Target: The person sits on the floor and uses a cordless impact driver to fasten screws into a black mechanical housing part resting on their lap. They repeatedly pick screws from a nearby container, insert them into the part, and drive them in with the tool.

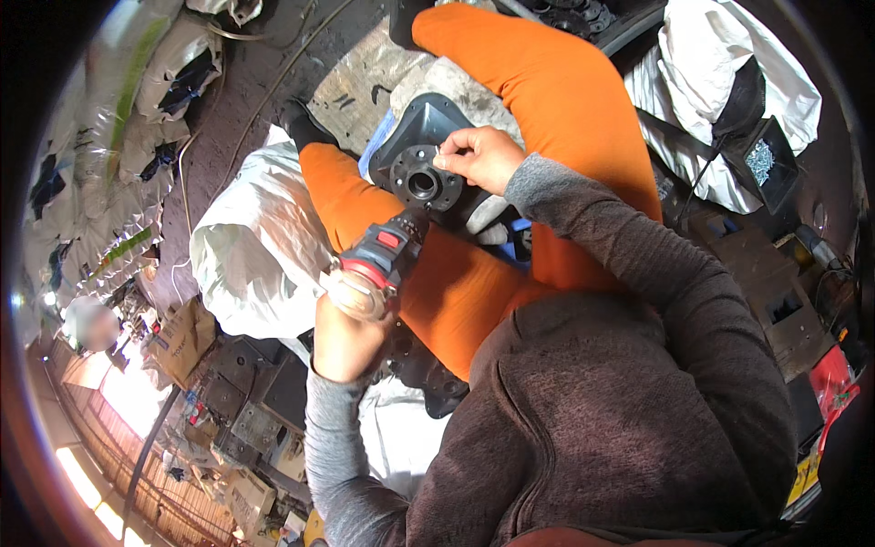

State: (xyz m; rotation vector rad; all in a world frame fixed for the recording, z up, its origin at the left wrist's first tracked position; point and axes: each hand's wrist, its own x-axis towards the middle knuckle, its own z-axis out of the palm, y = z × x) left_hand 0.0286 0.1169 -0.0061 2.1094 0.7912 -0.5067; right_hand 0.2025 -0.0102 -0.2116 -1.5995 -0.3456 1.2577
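1. While the person's orange-trousered legs (583, 96) bend on either side, a round dark-grey metal flange (446, 190) lies between them, with a wide central hole and smaller holes around it, against a flared dark metal housing (427, 118).
2. At the flange's upper right edge, the right hand (483, 159) has thumb and forefinger pinched together on a tiny pale piece (439, 151), too small to identify.
3. The left hand (351, 339) is closed around a grey-and-black power tool (387, 244) with a red ring and red switch. Most of its fingers are hidden by the tool, whose front end is near the flange; I cannot tell whether they touch.
4. To the right, an open black bin (781, 180) holds a heap of small silvery hardware (759, 161), beside a bulky white sack (697, 46).
5. Left of the legs stands a large white woven bag (260, 246); its contents cannot be made out.
6. Under the left forearm, another dark metal part (442, 399) is partly covered by thigh and sleeve.
7. A brown package (185, 342) at lower left carries dark printing. Red plastic wrapping (829, 372) is near the dark right rim.
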